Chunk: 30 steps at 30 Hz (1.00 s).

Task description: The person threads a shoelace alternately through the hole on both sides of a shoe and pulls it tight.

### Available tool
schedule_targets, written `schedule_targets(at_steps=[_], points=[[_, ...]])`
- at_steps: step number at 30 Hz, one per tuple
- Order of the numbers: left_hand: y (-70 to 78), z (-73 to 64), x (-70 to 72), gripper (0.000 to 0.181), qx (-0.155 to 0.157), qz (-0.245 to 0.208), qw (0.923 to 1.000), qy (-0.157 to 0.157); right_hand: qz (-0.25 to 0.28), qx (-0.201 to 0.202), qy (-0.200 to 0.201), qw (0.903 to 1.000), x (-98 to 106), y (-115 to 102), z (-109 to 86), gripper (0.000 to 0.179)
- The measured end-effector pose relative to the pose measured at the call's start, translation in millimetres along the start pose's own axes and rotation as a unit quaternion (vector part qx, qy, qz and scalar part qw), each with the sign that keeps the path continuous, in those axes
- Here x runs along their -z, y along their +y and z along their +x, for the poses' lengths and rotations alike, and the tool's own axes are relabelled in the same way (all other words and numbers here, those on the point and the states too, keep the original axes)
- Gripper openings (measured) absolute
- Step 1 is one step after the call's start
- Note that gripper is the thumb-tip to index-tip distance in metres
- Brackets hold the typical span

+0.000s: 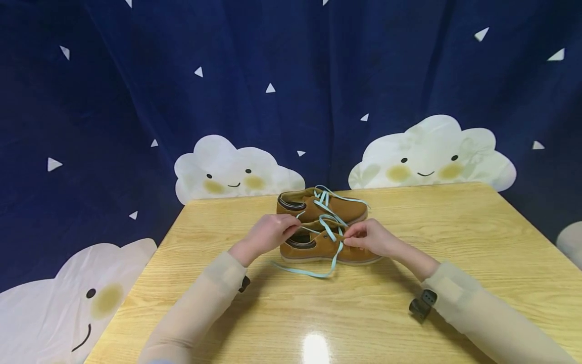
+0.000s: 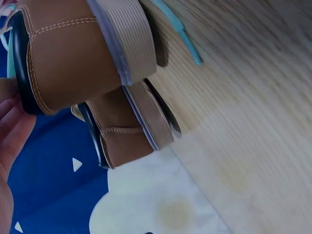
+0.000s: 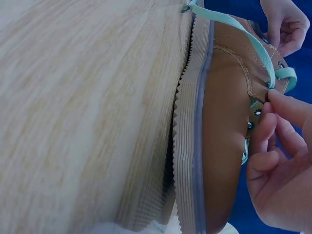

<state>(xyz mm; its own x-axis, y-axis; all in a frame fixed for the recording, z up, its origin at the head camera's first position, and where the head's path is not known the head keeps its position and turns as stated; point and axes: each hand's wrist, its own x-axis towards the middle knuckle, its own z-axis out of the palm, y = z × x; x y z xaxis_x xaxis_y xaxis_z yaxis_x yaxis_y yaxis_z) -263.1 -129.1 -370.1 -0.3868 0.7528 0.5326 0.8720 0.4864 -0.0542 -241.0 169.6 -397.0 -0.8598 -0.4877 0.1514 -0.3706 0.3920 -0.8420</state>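
Two brown lace-up shoes lie side by side on the table, toes to the right. My left hand (image 1: 274,231) is over the heel opening of the near shoe (image 1: 318,251), pinching a light-blue shoelace (image 1: 310,230) between thumb and fingers. My right hand (image 1: 370,236) pinches the edge of the near shoe's eyelet flap (image 3: 262,92), with metal eyelets showing beside the fingertips. Another stretch of lace hangs over the shoe's near side, its loose end on the tabletop. Behind stands the far shoe (image 1: 347,208), its light-blue laces (image 1: 324,197) threaded and trailing over its toe.
The light wooden table (image 1: 364,313) has its back edge close behind the far shoe. Beyond it hangs a dark blue curtain (image 1: 291,121) with white triangles and smiling clouds. A small black device (image 1: 423,305) sits at the right wrist.
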Motion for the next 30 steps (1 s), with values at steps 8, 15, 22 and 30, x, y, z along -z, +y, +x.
schedule_targets(at_steps=[8,15,22,30], points=[[-10.6,-13.4,4.5,0.011,0.035,0.011,0.9962,0.078,-0.01,-0.008,0.006,0.9999,-1,-1,-0.6,0.007],[-21.3,-26.6,11.1,0.01,0.064,0.003,0.9932,0.097,-0.005,-0.008,0.011,0.9999,-2,-2,-0.8,0.007],[-25.7,-40.2,15.8,0.011,0.079,-0.009,0.9907,0.11,-0.035,-0.006,0.015,0.9993,-3,-2,-0.2,0.006],[-30.6,-52.3,21.8,0.011,0.111,0.019,0.9871,0.115,-0.14,0.005,0.024,0.9898,-4,-4,-1.5,0.005]])
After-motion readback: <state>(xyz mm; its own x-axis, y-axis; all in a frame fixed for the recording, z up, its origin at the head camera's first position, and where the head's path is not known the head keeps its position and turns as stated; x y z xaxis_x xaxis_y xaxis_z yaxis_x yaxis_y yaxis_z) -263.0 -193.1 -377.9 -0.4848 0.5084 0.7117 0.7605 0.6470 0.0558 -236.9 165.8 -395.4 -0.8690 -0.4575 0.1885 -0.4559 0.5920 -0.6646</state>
